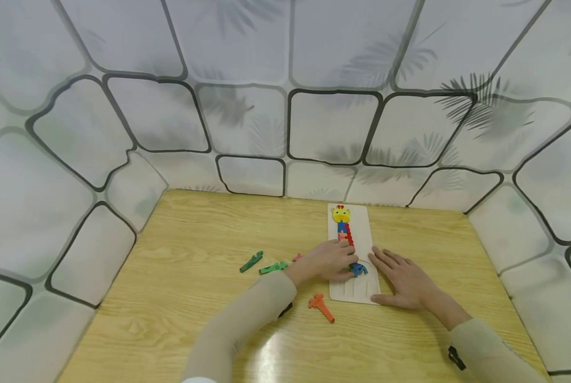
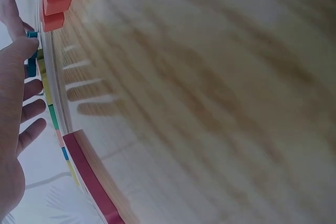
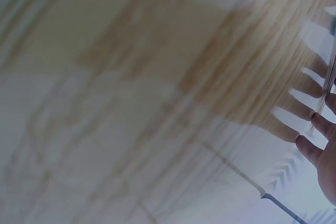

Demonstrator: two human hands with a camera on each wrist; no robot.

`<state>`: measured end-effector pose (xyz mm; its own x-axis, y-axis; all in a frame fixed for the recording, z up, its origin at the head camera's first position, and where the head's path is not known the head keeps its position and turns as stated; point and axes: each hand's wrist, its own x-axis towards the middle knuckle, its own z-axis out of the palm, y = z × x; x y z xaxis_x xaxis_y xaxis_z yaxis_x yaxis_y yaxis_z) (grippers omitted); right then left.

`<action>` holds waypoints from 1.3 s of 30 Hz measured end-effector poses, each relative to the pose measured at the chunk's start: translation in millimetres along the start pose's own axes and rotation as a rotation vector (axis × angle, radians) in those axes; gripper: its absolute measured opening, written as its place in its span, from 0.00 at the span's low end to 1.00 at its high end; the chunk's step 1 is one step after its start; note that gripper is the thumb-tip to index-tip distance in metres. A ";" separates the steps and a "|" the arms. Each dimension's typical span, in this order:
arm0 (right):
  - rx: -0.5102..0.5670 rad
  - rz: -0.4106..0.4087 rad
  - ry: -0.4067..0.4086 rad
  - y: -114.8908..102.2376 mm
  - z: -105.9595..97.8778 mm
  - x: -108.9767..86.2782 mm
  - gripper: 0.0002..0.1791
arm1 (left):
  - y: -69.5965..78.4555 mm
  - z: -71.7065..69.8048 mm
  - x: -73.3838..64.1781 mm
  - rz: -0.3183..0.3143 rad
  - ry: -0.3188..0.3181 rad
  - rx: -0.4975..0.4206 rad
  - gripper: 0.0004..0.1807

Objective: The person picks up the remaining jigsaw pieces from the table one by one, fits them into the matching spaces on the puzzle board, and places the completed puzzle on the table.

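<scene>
A white puzzle board (image 1: 358, 223) lies on the table, its giraffe's yellow head (image 1: 341, 215) at the far end with blue, pink and red neck pieces (image 1: 349, 235) below. Over the board's middle, my left hand (image 1: 327, 259) pinches a blue puzzle piece (image 1: 359, 269). In the left wrist view the thumb lies against this blue piece (image 2: 32, 56); part of the grip is hidden. My right hand (image 1: 406, 279) rests flat with spread fingers, its fingertips and thumb at the board's right edge. The right wrist view shows only part of that hand (image 3: 323, 140).
Left of the board lie a dark green piece (image 1: 251, 261), a lighter green piece (image 1: 273, 267) and a pink piece (image 1: 297, 257), partly behind my left wrist. An orange piece (image 1: 321, 308) is nearer to me. Patterned cloth walls (image 1: 247, 175) border the wooden table (image 1: 194, 229).
</scene>
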<state>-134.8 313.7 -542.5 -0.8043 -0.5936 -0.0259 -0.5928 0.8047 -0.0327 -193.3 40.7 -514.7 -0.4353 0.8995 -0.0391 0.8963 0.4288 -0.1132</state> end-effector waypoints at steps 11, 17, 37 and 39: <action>-0.011 -0.003 0.009 1.5 1.1 0.7 0.59 | -0.5 4.3 9.6 -0.016 -0.007 0.002 0.24; -0.004 -0.001 -0.008 2.6 2.5 1.2 0.59 | 0.1 2.5 13.0 -0.020 -0.026 0.003 0.23; -0.006 0.001 -0.010 1.2 3.2 0.9 0.60 | 1.1 0.8 20.0 -0.030 -0.031 -0.013 0.23; -0.005 0.001 -0.012 1.0 3.0 1.3 0.60 | 1.0 1.0 20.7 -0.030 -0.034 -0.020 0.23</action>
<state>-136.3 313.7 -545.6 -0.8046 -0.5927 -0.0378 -0.5920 0.8054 -0.0278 -201.5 59.6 -516.7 -0.4645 0.8828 -0.0696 0.8840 0.4576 -0.0953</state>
